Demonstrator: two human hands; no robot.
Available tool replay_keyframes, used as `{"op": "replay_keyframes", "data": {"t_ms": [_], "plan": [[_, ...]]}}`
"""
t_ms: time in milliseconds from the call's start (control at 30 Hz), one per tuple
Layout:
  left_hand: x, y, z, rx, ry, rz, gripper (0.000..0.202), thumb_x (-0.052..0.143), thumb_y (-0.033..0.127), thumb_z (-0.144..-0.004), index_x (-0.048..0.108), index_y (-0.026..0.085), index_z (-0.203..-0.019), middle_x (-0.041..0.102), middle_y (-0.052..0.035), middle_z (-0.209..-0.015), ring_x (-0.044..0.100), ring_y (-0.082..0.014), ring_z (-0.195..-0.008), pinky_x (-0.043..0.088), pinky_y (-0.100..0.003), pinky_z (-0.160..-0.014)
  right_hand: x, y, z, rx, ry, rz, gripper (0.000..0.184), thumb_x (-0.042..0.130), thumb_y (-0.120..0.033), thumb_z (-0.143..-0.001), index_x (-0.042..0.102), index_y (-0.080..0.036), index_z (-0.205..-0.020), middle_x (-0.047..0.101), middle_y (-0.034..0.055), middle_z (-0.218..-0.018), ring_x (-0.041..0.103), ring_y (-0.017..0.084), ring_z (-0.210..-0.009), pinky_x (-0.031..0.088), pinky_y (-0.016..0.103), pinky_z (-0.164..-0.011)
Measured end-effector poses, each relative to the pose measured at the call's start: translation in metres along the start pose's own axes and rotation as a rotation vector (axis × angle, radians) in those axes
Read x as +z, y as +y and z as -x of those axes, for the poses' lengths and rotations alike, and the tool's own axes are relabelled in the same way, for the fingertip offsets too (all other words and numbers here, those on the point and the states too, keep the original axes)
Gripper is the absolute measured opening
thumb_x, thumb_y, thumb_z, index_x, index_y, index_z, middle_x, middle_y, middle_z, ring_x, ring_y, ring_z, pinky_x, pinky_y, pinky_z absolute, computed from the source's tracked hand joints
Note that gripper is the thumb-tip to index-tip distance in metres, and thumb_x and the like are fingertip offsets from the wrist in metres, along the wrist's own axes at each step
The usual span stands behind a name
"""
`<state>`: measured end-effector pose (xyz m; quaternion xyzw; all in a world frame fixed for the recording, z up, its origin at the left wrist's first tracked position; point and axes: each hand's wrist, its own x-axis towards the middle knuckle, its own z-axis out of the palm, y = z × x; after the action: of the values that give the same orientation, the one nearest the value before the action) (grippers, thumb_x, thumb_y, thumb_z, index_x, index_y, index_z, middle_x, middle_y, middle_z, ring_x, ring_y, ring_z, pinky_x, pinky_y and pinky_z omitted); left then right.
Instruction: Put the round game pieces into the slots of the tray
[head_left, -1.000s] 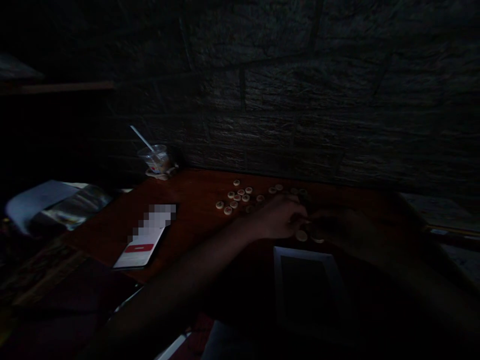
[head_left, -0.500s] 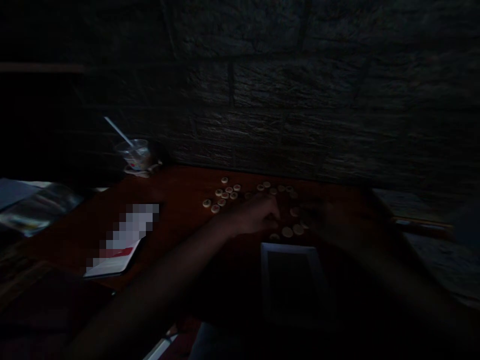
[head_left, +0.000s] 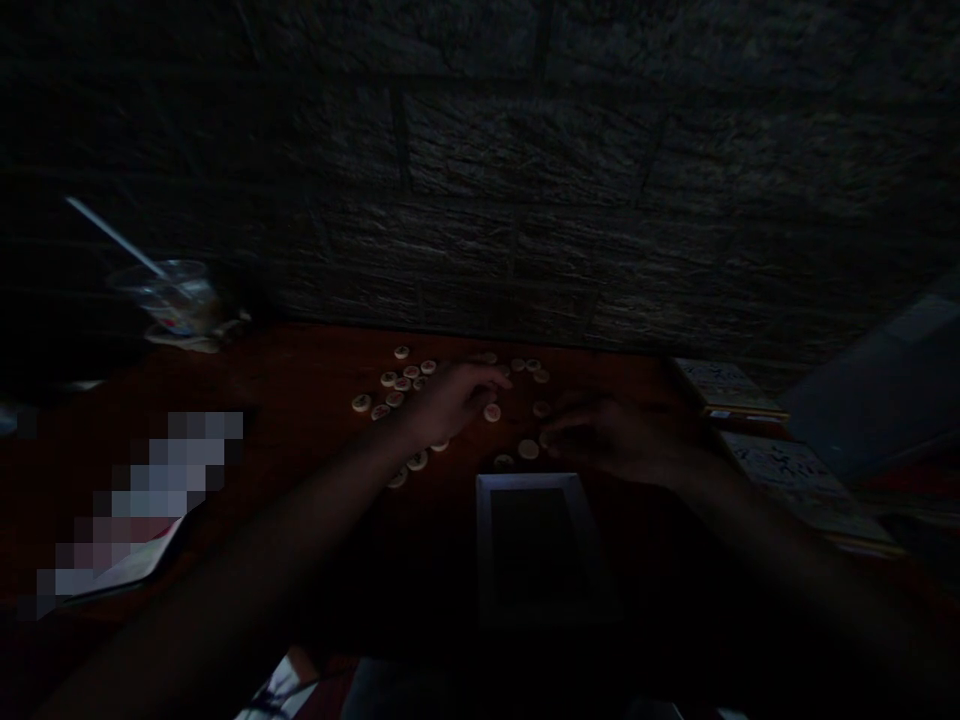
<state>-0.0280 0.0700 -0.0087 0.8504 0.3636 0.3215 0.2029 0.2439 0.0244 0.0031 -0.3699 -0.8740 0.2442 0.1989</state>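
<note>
In dim light, round pale Chinese chess pieces [head_left: 394, 399] with red or dark marks lie on the brown table. My left hand [head_left: 454, 395] reaches over them, fingers loosely bent and apart, no piece visible in its grasp. One red-marked piece [head_left: 492, 412] lies just below its fingertips. My right hand [head_left: 604, 435] is to the right, its fingers drawn together at the edge of a pale disc-shaped piece [head_left: 545, 439]. Another blank-looking piece [head_left: 528, 449] lies beside it. A pale-rimmed open box [head_left: 486, 550] with a dark inside sits nearer to me.
A clear plastic cup [head_left: 180, 300] with a straw stands at the back left. A white booklet or phone-like item [head_left: 127, 565], partly pixelated, lies at the left. Two flat printed boxes [head_left: 802, 480] are at the right. A stone block wall [head_left: 487, 230] rises behind the table.
The view has turned right, bringing the printed boxes fully in sight. My left hand has opened its fingers and uncovered several pieces near its wrist. My right hand's fingers have closed at a piece.
</note>
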Motion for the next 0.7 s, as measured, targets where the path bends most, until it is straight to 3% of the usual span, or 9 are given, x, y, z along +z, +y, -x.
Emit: {"op": "replay_keyframes", "data": {"t_ms": [100, 200, 267, 400, 567, 700], "plan": [[-0.005, 0.002, -0.001, -0.002, 0.079, -0.002, 0.023, 0.061, 0.009, -0.093, 0.077, 0.021, -0.105, 0.079, -0.0051, -0.109, 0.074, -0.0185, -0.101, 0.057, -0.034, -0.091, 0.002, -0.002, -0.002, -0.019, 0.045, 0.042, 0.018, 0.068, -0.035, -0.099, 0.084, -0.032, -0.106, 0.075, 0.0045, -0.125, 0.071, 0.024, -0.116, 0.055, 0.038, -0.101], [-0.007, 0.007, -0.001, -0.034, 0.151, 0.043, 0.019, 0.062, 0.017, -0.095, 0.077, 0.021, -0.105, 0.081, -0.005, -0.105, 0.075, -0.0178, -0.096, 0.057, -0.033, -0.086, 0.005, -0.001, -0.005, 0.016, 0.099, 0.06, 0.023, 0.061, -0.031, -0.102, 0.083, -0.026, -0.099, 0.077, 0.0059, -0.114, 0.073, 0.022, -0.107, 0.055, 0.035, -0.095], [-0.005, 0.013, 0.0, -0.04, 0.077, 0.091, 0.014, 0.067, 0.022, -0.094, 0.078, 0.02, -0.102, 0.081, -0.0048, -0.101, 0.075, -0.0176, -0.091, 0.056, -0.031, -0.08, 0.006, 0.001, -0.007, 0.102, 0.126, 0.073, 0.025, 0.059, -0.03, -0.101, 0.081, -0.023, -0.092, 0.079, 0.0058, -0.101, 0.075, 0.021, -0.093, 0.055, 0.032, -0.083], [0.003, 0.032, 0.003, 0.003, -0.24, 0.109, 0.014, 0.076, 0.03, -0.089, 0.08, 0.021, -0.099, 0.08, -0.0039, -0.097, 0.073, -0.0177, -0.086, 0.053, -0.029, -0.073, 0.004, 0.009, -0.008, 0.289, 0.243, 0.052, 0.022, 0.061, -0.034, -0.097, 0.076, -0.021, -0.087, 0.077, 0.003, -0.076, 0.071, 0.018, -0.065, 0.05, 0.028, -0.061], [0.01, 0.046, 0.002, 0.06, -0.314, -0.033, 0.007, 0.079, 0.025, -0.084, 0.081, 0.021, -0.089, 0.076, -0.0034, -0.09, 0.071, -0.0173, -0.081, 0.049, -0.028, -0.068, 0.0, 0.022, -0.012, 0.307, 0.461, 0.137, 0.02, 0.061, -0.027, -0.094, 0.078, -0.019, -0.101, 0.082, 0.0093, -0.103, 0.077, 0.023, -0.09, 0.058, 0.033, -0.082], [0.013, 0.045, 0.001, 0.112, -0.315, -0.068, 0.008, 0.073, 0.017, -0.083, 0.079, 0.022, -0.082, 0.077, -0.0021, -0.084, 0.071, -0.0166, -0.076, 0.048, -0.028, -0.067, 0.006, 0.029, -0.028, 0.223, 0.429, 0.147, 0.034, 0.054, -0.028, -0.101, 0.072, -0.024, -0.13, 0.074, 0.0086, -0.136, 0.07, 0.025, -0.126, 0.053, 0.041, -0.109]]}}
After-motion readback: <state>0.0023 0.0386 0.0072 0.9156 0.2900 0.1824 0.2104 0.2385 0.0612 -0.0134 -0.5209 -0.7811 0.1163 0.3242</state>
